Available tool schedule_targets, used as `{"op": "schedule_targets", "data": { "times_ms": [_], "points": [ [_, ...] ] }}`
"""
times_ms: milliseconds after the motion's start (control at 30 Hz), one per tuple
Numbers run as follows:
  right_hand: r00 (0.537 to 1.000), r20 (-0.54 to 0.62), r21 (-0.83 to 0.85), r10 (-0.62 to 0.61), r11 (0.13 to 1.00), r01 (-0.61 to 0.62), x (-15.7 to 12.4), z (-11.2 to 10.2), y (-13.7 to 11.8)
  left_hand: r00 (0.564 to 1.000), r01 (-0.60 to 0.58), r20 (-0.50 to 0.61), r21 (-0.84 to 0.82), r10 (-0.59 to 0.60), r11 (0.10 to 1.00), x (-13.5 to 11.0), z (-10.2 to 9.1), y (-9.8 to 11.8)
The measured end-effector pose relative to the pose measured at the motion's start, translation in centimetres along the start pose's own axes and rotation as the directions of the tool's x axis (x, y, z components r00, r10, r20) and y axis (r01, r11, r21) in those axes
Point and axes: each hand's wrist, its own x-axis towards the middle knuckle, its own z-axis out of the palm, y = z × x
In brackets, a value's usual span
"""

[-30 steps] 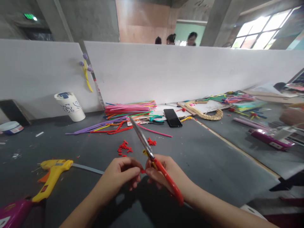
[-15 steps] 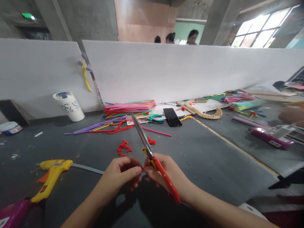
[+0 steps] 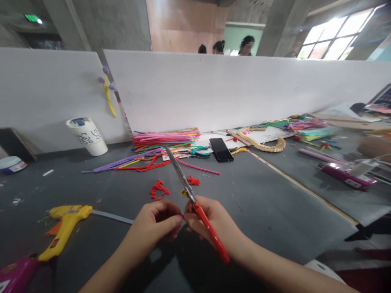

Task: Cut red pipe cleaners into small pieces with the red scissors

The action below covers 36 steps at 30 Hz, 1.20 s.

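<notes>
My right hand (image 3: 210, 221) holds a pair of scissors (image 3: 212, 232) with red handles; the blades point up and away to the left. Its thumb and fingertips meet those of my left hand (image 3: 159, 221), which is closed in a pinch. A small red piece was between the fingertips half a second ago; at this moment the fingers nearly hide it. Just beyond my hands lie short red fuzzy pieces (image 3: 158, 187), some of them bent, and a second small red heap (image 3: 193, 181) behind the scissor blades. They look cut from pipe cleaners.
A yellow glue gun (image 3: 62, 236) lies at the left. Pink pipe cleaners (image 3: 165, 139), purple ones (image 3: 122, 161), teal-handled pliers (image 3: 200, 152) and a black phone (image 3: 221, 149) lie toward the white partition (image 3: 214, 93). A white cup (image 3: 91, 140) stands back left. Another person's hand (image 3: 377, 146) is at far right.
My fingertips have drawn closer together over the small red piece, which now barely shows. The scissors have shifted slightly left in the view.
</notes>
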Motion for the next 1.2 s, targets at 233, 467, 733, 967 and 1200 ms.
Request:
{"op": "schedule_targets", "data": {
  "times_ms": [233, 467, 733, 967, 1200],
  "points": [
    [0.984, 0.163, -0.235, -0.067, 0.966, 0.105, -1.0, -1.9, -1.1, 0.976, -0.099, -0.206, -0.114, 0.074, 0.988, -0.4, -0.5, 0.5],
    [0.956, 0.276, -0.438, 0.102, 0.898, 0.031, -1.5, -1.7, -0.8, 0.932, -0.209, -0.325, -0.129, 0.158, 0.969, -0.5, -1.3, 0.8],
    [0.944, 0.321, -0.416, 0.078, 0.907, 0.067, -1.7, -1.5, -0.7, 0.911, -0.243, -0.357, -0.055, 0.208, 0.969, -0.6, -1.0, 0.9],
    [0.945, 0.323, -0.402, 0.048, 0.911, 0.091, -1.4, -1.4, -0.5, 0.9, -0.276, -0.368, -0.062, 0.235, 0.959, -0.6, -1.0, 1.0],
    [0.944, 0.325, -0.394, 0.048, 0.915, 0.089, -1.5, -1.2, -0.4, 0.9, -0.255, -0.375, -0.045, 0.22, 0.966, -0.6, -1.0, 0.9]
  ]
}}
